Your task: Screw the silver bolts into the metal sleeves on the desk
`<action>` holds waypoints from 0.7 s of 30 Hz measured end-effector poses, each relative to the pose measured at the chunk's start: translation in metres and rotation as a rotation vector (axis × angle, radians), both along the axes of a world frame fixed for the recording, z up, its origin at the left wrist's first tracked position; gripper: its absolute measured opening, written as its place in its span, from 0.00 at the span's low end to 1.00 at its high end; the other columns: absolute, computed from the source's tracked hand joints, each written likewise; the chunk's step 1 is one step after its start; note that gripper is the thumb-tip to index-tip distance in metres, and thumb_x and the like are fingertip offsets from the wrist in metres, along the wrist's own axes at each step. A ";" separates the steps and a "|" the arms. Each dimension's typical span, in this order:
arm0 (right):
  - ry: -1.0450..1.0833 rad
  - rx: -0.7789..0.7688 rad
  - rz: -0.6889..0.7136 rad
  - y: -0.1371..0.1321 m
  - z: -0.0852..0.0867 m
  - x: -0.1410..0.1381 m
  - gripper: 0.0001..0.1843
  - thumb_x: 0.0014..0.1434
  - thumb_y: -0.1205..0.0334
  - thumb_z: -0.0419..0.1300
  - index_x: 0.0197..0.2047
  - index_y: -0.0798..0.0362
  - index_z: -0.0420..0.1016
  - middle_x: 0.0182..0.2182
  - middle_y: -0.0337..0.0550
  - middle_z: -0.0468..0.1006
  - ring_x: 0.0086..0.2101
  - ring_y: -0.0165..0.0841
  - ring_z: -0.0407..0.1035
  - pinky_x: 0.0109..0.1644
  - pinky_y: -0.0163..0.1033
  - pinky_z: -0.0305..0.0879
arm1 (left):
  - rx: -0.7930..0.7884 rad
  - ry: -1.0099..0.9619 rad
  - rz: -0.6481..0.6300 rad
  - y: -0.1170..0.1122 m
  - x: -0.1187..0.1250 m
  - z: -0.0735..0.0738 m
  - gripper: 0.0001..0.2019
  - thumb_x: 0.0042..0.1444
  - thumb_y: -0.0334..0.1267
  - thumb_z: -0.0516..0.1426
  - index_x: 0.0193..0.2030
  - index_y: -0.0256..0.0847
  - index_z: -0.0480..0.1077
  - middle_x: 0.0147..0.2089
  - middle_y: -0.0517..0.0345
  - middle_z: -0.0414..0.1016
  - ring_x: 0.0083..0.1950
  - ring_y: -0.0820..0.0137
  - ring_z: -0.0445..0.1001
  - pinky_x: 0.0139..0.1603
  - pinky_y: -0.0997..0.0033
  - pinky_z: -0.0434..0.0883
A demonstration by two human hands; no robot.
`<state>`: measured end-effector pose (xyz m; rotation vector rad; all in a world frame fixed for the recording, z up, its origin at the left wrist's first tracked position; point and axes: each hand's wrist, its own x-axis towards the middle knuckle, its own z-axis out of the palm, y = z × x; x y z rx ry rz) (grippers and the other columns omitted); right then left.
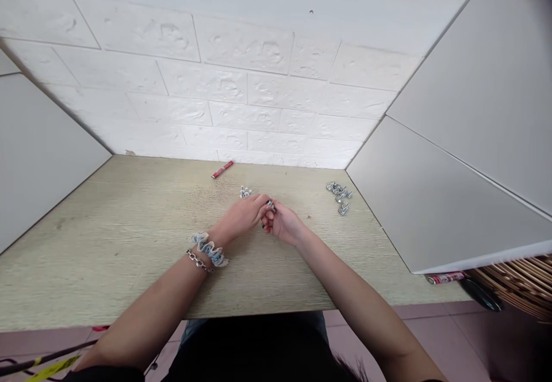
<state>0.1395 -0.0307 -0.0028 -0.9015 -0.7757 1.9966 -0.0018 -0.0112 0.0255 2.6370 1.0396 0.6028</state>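
Over the middle of the table, my left hand (245, 214) and my right hand (285, 222) meet, fingers closed together around a small silvery metal part (270, 204). Fingers cover most of that part, so its exact kind is hidden. Just behind my left hand is a little cluster of small whitish-silver pieces (245, 192), partly screened by the hand. Farther right lies a loose pile of shiny metal pieces with round flat bases and thin stems (340, 190). My left wrist wears a scrunchie and a chain bracelet.
A red tube-shaped object (222, 169) lies near the white brick-pattern wall (224, 88). Grey panels (466, 180) flank the wooden table (142, 221). At the right front edge are another red tube (445, 278), a black object (480, 294) and a coiled copper-coloured bundle (521, 281).
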 end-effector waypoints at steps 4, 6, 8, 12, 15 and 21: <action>0.187 0.055 -0.092 -0.003 0.007 0.006 0.11 0.44 0.67 0.52 0.34 0.49 0.62 0.30 0.34 0.68 0.26 0.27 0.64 0.23 0.32 0.56 | 0.004 0.007 0.045 0.002 -0.002 0.000 0.15 0.62 0.42 0.38 0.39 0.39 0.62 0.37 0.54 0.68 0.37 0.67 0.67 0.36 0.68 0.62; 0.217 0.060 -0.101 -0.004 0.011 0.008 0.17 0.41 0.67 0.51 0.38 0.47 0.61 0.33 0.33 0.68 0.26 0.28 0.65 0.22 0.33 0.57 | 0.003 0.013 0.056 0.003 -0.003 0.000 0.15 0.62 0.41 0.38 0.41 0.39 0.62 0.38 0.54 0.68 0.38 0.67 0.67 0.36 0.68 0.63; 0.166 0.036 -0.096 -0.003 0.012 0.009 0.14 0.45 0.62 0.50 0.39 0.47 0.61 0.33 0.34 0.68 0.25 0.28 0.65 0.21 0.33 0.57 | 0.001 0.019 0.046 0.003 -0.003 -0.001 0.14 0.62 0.41 0.38 0.42 0.39 0.61 0.39 0.54 0.68 0.38 0.67 0.67 0.36 0.69 0.63; -0.060 -0.043 -0.013 0.002 0.007 0.005 0.17 0.56 0.47 0.42 0.34 0.51 0.62 0.27 0.37 0.69 0.19 0.26 0.61 0.18 0.31 0.50 | -0.004 0.040 0.032 0.002 -0.002 -0.002 0.15 0.62 0.42 0.38 0.40 0.39 0.62 0.38 0.54 0.68 0.37 0.67 0.67 0.36 0.68 0.63; -0.159 -0.059 0.045 0.005 0.000 0.002 0.28 0.57 0.40 0.35 0.23 0.54 0.59 0.19 0.39 0.66 0.17 0.26 0.59 0.18 0.31 0.49 | -0.002 0.040 0.018 0.002 -0.001 -0.002 0.15 0.62 0.42 0.38 0.39 0.39 0.62 0.37 0.54 0.68 0.38 0.67 0.67 0.38 0.68 0.63; -0.045 -0.009 -0.026 0.001 0.001 0.000 0.18 0.59 0.51 0.44 0.25 0.54 0.60 0.18 0.37 0.66 0.17 0.25 0.60 0.22 0.31 0.54 | -0.030 0.007 0.030 0.003 -0.002 -0.005 0.16 0.62 0.42 0.38 0.42 0.38 0.62 0.38 0.54 0.68 0.38 0.67 0.67 0.38 0.67 0.64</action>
